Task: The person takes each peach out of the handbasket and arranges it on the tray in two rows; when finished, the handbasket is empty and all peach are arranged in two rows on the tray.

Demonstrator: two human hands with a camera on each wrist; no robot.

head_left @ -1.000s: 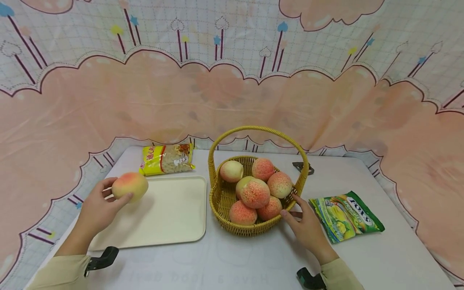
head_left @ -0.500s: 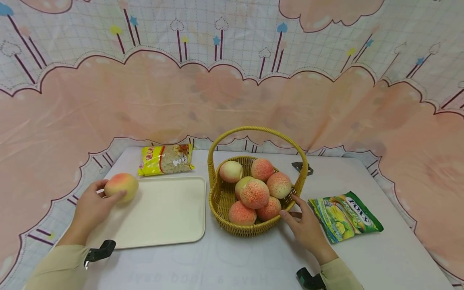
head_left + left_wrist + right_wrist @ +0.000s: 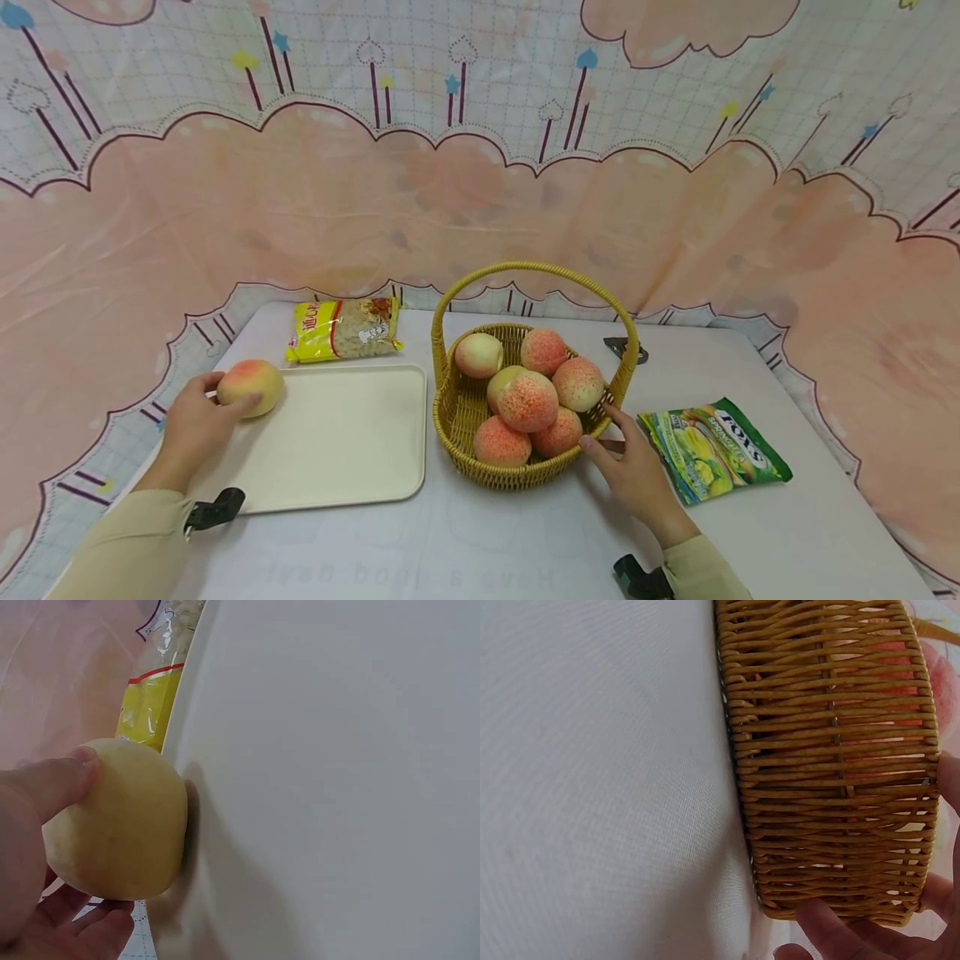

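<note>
My left hand (image 3: 197,421) holds a yellow-and-pink peach (image 3: 251,387) between thumb and fingers. The peach is at the upper left corner of a cream tray (image 3: 352,433), and in the left wrist view it lies right against the tray's edge. My right hand (image 3: 637,471) grips the right side of a yellow wicker basket (image 3: 491,477), its thumb at the rim. Other fingers (image 3: 829,926) press the woven wall in the right wrist view. Several speckled peaches (image 3: 528,400) are piled inside the basket, beneath its tall arched handle.
Behind the tray lies a yellow, clear-windowed food packet (image 3: 345,330). A green FOX'S candy bag (image 3: 716,450) is to the right of my right hand. A small black object (image 3: 626,347) lies behind the basket's handle. A patterned cloth (image 3: 480,208) hangs along the table's back.
My left hand has brought the peach left and slightly down, to the tray's upper left corner; over the last half second it barely moves. The right hand stays on the basket.
</note>
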